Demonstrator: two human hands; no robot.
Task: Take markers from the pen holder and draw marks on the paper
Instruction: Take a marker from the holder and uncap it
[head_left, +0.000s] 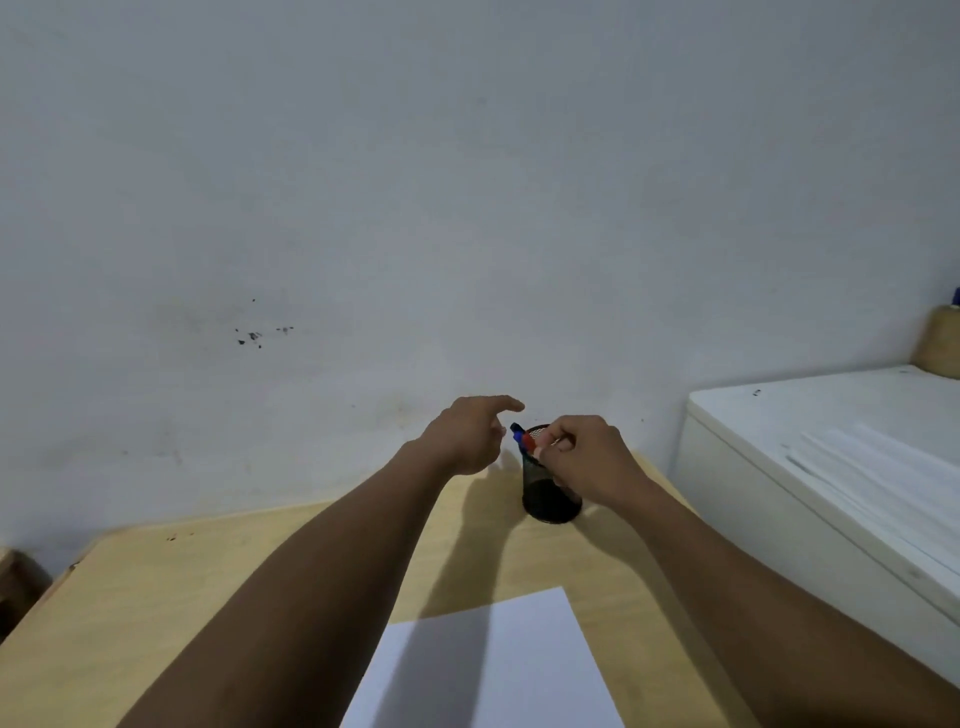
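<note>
A black mesh pen holder (549, 496) stands on the wooden table (208, 597) near the wall. A blue-capped marker (517, 431) and a red-capped marker (528, 442) stick out of its top. My right hand (587, 457) is over the holder, fingers closed on the red marker at the rim. My left hand (472, 434) hovers just left of the holder, index finger stretched out, holding nothing. A blank white paper (488, 670) lies at the table's near edge between my forearms.
A white cabinet or appliance (810, 467) with a stack of white sheets (883, 473) on top stands close to the table's right side. A tan rounded object (940, 343) sits at its far corner. The pale wall runs right behind the holder.
</note>
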